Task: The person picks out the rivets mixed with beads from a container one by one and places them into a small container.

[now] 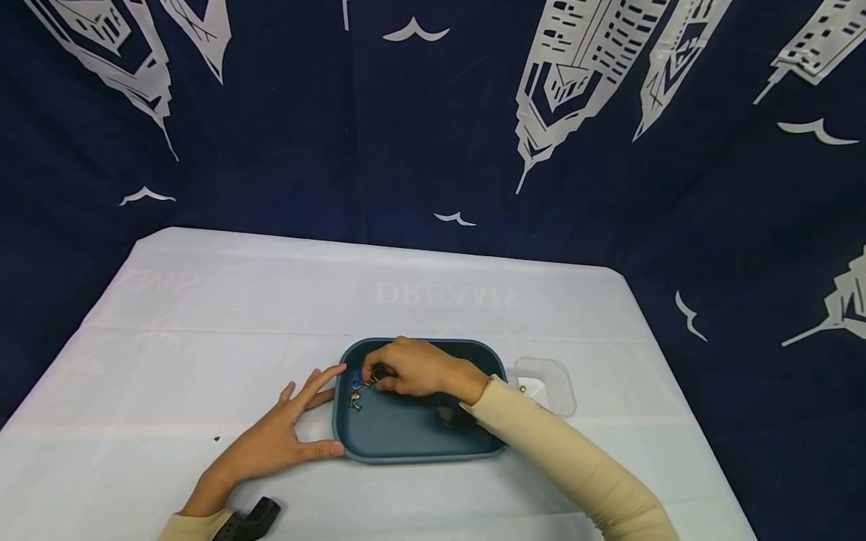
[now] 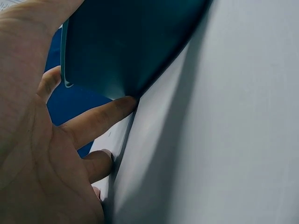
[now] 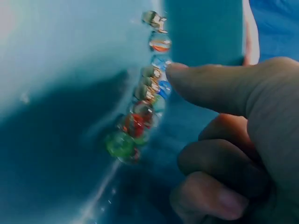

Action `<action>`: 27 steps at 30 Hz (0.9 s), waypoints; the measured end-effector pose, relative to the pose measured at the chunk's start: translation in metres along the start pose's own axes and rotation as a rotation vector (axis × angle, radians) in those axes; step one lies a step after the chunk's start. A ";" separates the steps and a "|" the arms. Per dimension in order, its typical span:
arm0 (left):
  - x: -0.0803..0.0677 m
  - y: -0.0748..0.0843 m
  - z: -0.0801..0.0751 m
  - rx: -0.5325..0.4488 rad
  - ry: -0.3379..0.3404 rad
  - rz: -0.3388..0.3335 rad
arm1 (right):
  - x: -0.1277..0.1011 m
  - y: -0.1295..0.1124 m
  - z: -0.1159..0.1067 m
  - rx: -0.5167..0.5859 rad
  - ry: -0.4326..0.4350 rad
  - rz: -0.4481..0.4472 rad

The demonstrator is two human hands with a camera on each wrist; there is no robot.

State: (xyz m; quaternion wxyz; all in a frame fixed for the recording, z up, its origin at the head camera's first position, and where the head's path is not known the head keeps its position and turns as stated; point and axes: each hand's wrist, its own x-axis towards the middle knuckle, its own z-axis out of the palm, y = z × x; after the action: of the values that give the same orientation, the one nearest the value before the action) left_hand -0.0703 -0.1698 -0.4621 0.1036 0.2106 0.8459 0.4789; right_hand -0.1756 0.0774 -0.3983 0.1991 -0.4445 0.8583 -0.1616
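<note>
Near the left end of a blue-green tray (image 1: 419,449), a row of small glass marbles (image 3: 134,125) and brass-coloured metal pieces (image 3: 150,85) lies along the tray floor. Red, green, blue and orange show in the marbles. My right hand (image 1: 416,366) reaches into the tray over this row. One of its fingers stretches out to a blue marble, while other fingers curl below; nothing shows gripped between them. Outside the tray, my left hand (image 1: 280,436) spreads its fingers and thumb against the left side, with one fingertip touching the wall in the left wrist view.
A clear plastic box (image 1: 558,383) stands right of the tray, partly behind the right sleeve, with a small brass-coloured piece (image 1: 523,389) in it. One tiny dark speck (image 1: 216,438) lies on the white tablecloth (image 1: 223,300). A dark blue printed cloth (image 1: 419,135) hangs behind.
</note>
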 end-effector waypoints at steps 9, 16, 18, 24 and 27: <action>0.000 0.000 0.000 -0.005 -0.004 -0.012 | 0.009 -0.001 0.011 -0.007 -0.007 0.052; -0.001 0.002 -0.001 0.005 -0.002 -0.001 | 0.012 0.002 0.013 -0.008 -0.007 0.029; -0.001 0.003 -0.002 0.006 -0.003 0.000 | 0.012 0.003 0.014 -0.006 -0.006 0.023; 0.000 0.003 -0.001 0.006 -0.004 -0.002 | 0.014 0.006 0.017 -0.002 -0.019 0.031; 0.000 0.002 -0.001 0.007 -0.003 -0.003 | 0.014 0.007 0.018 0.005 -0.027 0.028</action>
State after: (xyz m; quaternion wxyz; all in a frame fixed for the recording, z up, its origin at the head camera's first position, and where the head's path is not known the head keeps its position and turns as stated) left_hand -0.0698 -0.1700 -0.4597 0.1048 0.2103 0.8477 0.4756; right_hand -0.1795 0.0677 -0.4197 0.2138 -0.4343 0.8612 -0.1549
